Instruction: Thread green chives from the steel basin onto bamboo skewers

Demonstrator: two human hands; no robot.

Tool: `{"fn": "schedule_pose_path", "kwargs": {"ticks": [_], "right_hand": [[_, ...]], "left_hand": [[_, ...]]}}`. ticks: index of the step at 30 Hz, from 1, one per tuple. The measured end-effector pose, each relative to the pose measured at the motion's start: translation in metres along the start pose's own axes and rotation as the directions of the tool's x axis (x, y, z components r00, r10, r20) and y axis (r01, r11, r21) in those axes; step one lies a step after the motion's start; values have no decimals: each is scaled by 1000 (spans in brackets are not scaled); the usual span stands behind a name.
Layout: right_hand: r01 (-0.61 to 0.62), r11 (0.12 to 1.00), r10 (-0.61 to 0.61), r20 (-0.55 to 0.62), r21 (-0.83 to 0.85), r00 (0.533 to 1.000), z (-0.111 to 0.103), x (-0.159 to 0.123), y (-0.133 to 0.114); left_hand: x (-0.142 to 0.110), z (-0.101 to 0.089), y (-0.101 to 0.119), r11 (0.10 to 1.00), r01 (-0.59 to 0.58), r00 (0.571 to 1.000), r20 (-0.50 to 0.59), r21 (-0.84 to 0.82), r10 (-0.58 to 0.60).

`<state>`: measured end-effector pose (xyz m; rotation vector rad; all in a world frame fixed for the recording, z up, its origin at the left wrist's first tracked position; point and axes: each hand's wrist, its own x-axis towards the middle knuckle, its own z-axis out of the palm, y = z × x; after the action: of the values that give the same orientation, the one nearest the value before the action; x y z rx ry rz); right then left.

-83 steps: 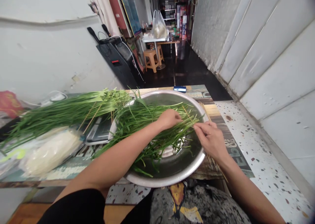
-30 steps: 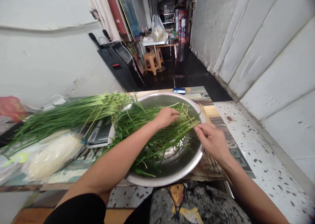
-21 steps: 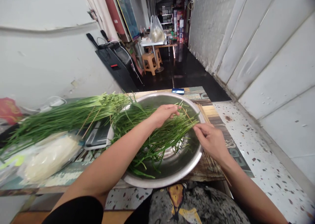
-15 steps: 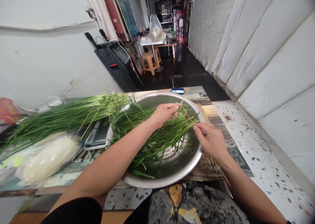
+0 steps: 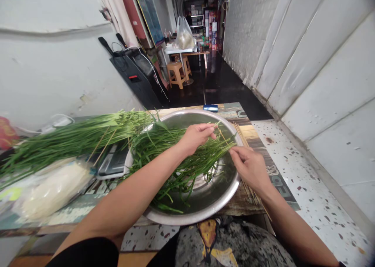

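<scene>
A wide steel basin holds a loose heap of long green garlic chives. Above the heap my left hand is closed in a pinch on a chive stem, its pale end showing by the fingertips. A thin bamboo skewer slants from there down toward my right hand, whose thumb and forefinger are pinched at its lower end by the basin's right rim. Chive ends lie across the skewer close to the right fingertips. The fingers partly hide where skewer and stems meet.
More chives lie in a long bundle at left, with two skewers on them. A dark tray and a clear bag of something pale are beside the basin. Loose bamboo skewers lie right; a blue box-like item sits behind.
The view has shifted slightly. Both hands keep their pinches over the basin, with the left fingertips only slightly moved against the chive stem.
</scene>
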<state>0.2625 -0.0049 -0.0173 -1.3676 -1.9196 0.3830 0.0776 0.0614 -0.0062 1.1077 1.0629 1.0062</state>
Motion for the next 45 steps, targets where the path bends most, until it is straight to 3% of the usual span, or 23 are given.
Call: {"fn": "schedule_pose_path", "kwargs": {"ticks": [11, 18, 36, 45], "right_hand": [[7, 1000, -7, -2, 23, 1000, 0, -1, 0], [14, 1000, -14, 4, 4, 1000, 1, -1, 1], [21, 999, -20, 23, -44, 1000, 0, 0, -1], [57, 997, -56, 20, -47, 998, 1, 0, 0]], "left_hand": [[4, 0, -7, 997, 21, 995, -93, -79, -28], [2, 3, -5, 993, 34, 994, -98, -111, -45], [2, 6, -13, 991, -100, 980, -164, 93, 115], [0, 12, -9, 993, -16, 981, -193, -118, -7]]}}
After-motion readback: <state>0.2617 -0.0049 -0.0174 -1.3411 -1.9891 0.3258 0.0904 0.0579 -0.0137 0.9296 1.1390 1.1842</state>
